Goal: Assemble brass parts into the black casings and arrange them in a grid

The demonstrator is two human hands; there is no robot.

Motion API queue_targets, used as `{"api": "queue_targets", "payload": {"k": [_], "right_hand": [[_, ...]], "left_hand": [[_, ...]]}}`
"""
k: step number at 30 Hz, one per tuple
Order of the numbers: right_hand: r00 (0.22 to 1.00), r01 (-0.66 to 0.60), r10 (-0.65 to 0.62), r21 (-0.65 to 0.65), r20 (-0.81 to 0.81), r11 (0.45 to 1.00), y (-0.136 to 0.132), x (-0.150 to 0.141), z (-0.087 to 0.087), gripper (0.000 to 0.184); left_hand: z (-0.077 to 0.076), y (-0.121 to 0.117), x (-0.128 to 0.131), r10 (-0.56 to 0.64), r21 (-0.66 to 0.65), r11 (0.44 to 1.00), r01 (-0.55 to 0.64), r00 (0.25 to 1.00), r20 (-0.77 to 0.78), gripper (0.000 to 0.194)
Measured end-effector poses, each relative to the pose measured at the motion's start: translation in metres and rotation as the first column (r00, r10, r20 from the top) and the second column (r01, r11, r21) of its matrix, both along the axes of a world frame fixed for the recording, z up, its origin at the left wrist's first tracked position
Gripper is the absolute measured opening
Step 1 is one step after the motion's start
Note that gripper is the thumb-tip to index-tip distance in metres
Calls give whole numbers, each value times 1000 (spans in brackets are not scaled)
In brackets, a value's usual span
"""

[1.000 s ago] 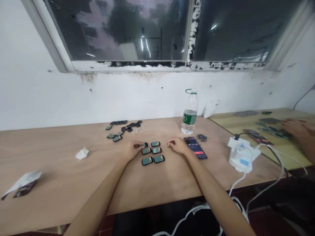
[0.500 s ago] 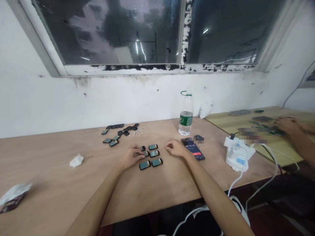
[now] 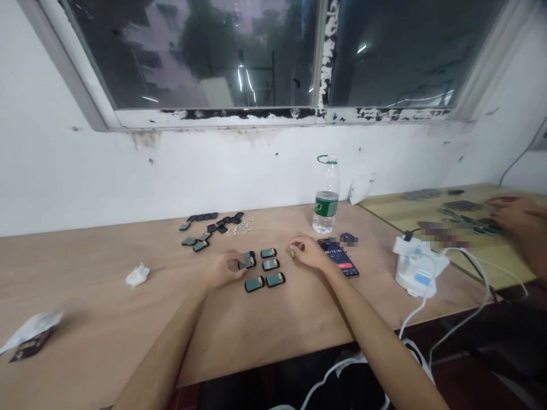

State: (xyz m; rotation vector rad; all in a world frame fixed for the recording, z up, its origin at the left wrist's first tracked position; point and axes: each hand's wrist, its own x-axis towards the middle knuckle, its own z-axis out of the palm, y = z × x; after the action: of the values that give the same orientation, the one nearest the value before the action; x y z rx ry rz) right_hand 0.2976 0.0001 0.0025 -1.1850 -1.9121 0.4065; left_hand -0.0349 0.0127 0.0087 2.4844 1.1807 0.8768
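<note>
My left hand (image 3: 223,270) is closed on the edge of a small black-framed device (image 3: 247,261) with a grey-green face. That device overlaps another dark one just behind it. Beside it on the table lie several similar devices, among them one at the back (image 3: 269,253) and one at the front (image 3: 276,279). To their right, my right hand (image 3: 306,251) is held in a pinch. A tiny pale-yellow bit (image 3: 293,253) shows at its fingertips, too small to name.
Further back lie more black pieces (image 3: 203,217) and small white bits (image 3: 240,228). A phone (image 3: 342,259) showing a timer, a water bottle (image 3: 326,202) and a white power strip (image 3: 416,267) stand right. Crumpled tissue (image 3: 137,275) lies left. Another person's hand (image 3: 515,210) works far right.
My left hand has shifted the device slightly back and left, over the one behind it. The fingers of my right hand have curled in, showing the tiny bit. The view has tilted slightly.
</note>
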Motion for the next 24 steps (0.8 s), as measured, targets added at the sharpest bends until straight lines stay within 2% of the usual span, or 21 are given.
{"api": "queue_targets", "payload": {"k": [4,7,10,14,19,24], "right_hand": [[981,-189,189,7,-39,982,-10,-16,-1,15],[956,-289,286,-27,-68,957,-19,-29,-3,25],[935,-334,325,-43,-140,942,-24,-41,-4,32],[904,-377,358,-39,-235,926,-25,-50,-3,25],[893,-365,326,-75,-312,928,-24,-53,-3,25],[887,-378,341,-68,-311,923,-26,-53,-4,25]], "left_hand": [[5,-7,8,-26,84,996,18,995,96,14],[2,-12,19,-85,127,990,67,985,149,12],[-4,-16,29,-145,156,980,121,977,156,12],[-11,-19,35,-239,234,950,207,964,118,12],[-15,-20,34,-236,245,948,206,967,101,13],[-17,-20,35,-231,299,934,195,969,91,10]]}}
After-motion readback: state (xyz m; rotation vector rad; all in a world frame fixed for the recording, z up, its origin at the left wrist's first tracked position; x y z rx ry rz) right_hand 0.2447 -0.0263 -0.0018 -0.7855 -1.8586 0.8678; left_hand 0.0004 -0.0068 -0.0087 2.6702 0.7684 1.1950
